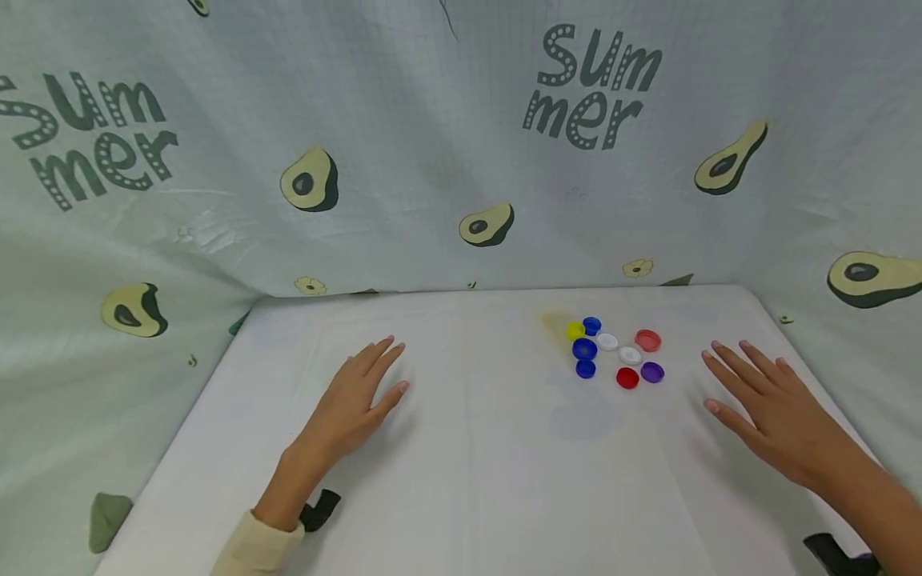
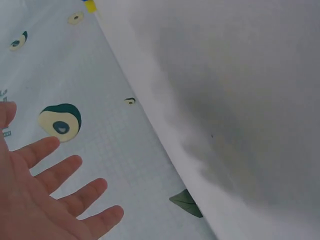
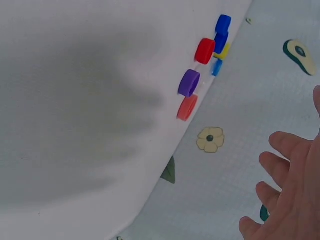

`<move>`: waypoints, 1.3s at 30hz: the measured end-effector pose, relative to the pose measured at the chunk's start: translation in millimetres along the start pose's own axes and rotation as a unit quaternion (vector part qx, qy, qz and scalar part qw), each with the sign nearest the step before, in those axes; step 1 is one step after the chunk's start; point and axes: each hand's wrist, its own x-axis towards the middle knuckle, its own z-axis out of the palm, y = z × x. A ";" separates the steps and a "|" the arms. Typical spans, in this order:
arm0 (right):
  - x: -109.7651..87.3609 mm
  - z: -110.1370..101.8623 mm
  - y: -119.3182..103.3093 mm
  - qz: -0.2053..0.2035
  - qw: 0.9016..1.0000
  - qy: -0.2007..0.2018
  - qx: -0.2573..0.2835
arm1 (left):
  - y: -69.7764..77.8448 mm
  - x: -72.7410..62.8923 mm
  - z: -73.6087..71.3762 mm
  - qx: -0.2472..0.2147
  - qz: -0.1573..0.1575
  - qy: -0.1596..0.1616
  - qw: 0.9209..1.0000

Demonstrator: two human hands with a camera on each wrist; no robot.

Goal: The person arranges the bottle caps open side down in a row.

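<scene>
Several bottle caps lie in a loose cluster on the right half of the white table [image 1: 468,448]. Among them are a yellow cap [image 1: 575,330], a dark blue cap [image 1: 584,349], a white cap [image 1: 630,355], a bright red cap [image 1: 627,378], a lighter red cap [image 1: 647,341] and a purple cap [image 1: 652,372]. To the right of this cluster, my right hand [image 1: 774,408] hovers above the table, fingers spread and holding nothing. My left hand [image 1: 353,400] is over the left half, also with extended fingers and nothing in it. In the right wrist view the purple cap [image 3: 189,83] stands out clearly.
A pale cloth [image 1: 403,160] printed with avocados and lettering hangs behind the table and at its sides. Dark straps [image 1: 320,510] show at both wrists. A faint yellowish patch marks the tabletop beside the yellow cap.
</scene>
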 end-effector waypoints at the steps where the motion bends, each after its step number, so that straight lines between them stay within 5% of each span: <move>1: 0.3 0.8 -1.2 -0.004 1.000 0.001 0.004 | 1.9 0.9 1.4 -0.008 0.006 -0.001 1.000; 8: 8.4 3.0 -10.3 -0.035 0.999 -0.007 -0.018 | 22.8 14.9 9.9 -0.045 0.037 -0.019 0.998; 21: 30.9 -3.4 -47.7 -0.006 0.997 -0.078 0.012 | 67.4 44.2 37.8 -0.073 0.106 -0.051 0.990; 28: 40.8 4.0 -61.8 -0.023 0.996 -0.078 0.031 | 88.3 66.9 53.0 -0.133 0.103 -0.084 0.982; 35: 52.3 23.2 -73.8 0.005 0.990 -0.068 0.127 | 101.8 89.4 73.9 -0.207 0.086 -0.126 0.966; 39: 61.2 37.2 -81.0 0.017 0.984 -0.057 0.169 | 108.7 99.9 83.2 -0.223 0.089 -0.124 0.963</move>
